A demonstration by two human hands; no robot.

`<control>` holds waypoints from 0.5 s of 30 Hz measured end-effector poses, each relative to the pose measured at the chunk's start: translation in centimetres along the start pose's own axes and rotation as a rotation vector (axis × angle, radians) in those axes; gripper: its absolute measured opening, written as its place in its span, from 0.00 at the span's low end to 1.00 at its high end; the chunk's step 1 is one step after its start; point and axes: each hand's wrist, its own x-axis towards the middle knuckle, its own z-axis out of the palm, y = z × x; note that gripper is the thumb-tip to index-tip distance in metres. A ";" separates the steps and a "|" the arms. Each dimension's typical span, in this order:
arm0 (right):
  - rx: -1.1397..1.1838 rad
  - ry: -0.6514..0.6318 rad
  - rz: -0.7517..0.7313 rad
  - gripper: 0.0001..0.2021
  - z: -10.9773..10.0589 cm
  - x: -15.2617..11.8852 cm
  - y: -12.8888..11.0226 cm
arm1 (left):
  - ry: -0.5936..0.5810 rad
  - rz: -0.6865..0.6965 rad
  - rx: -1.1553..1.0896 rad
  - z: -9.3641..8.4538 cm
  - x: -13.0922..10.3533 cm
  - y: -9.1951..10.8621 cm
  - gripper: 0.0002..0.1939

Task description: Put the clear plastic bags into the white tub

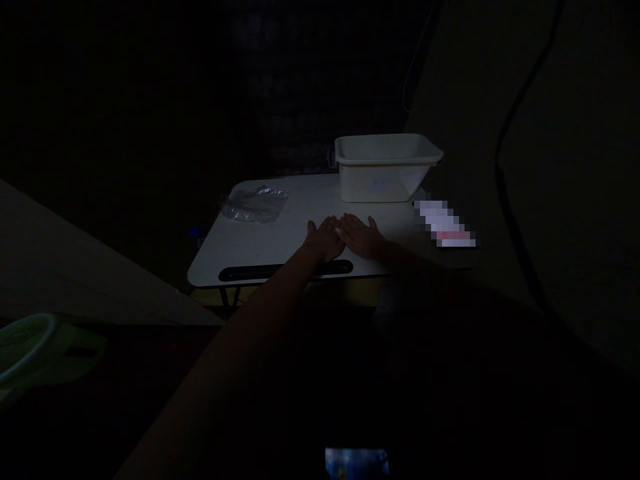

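Observation:
Both my hands rest side by side near the front edge of a small white table (pixel 270 247). My left hand (pixel 325 239) is palm down with its fingers stretched out and its thumb apart. Beside it lies my right hand (pixel 361 237), also flat, its fingertips touching or overlapping those of the left. Neither hand holds anything. Behind them stands a white plastic bin (pixel 383 181) with dark side handles. A clear plastic bag (pixel 257 203) lies crumpled on the left of the tabletop.
A blurred-out flat item (pixel 445 225) with a bright face lies at the table's right edge. A black slot (pixel 250 272) runs along the front edge. On the floor at left sits a green basket (pixel 75 350). A dark cable (pixel 500 160) hangs at right. The room is very dim.

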 end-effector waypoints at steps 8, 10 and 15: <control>0.022 -0.024 0.019 0.26 0.0 0.1 0.0 | -0.014 0.005 0.040 -0.1 0.1 0.0 0.29; 0.024 -0.032 0.029 0.25 -0.1 0.2 0.0 | -0.017 0.001 0.043 -0.1 0.2 0.0 0.29; -0.006 -0.015 0.043 0.25 -0.2 0.2 -0.1 | 0.008 0.007 0.037 -0.1 0.1 0.1 0.29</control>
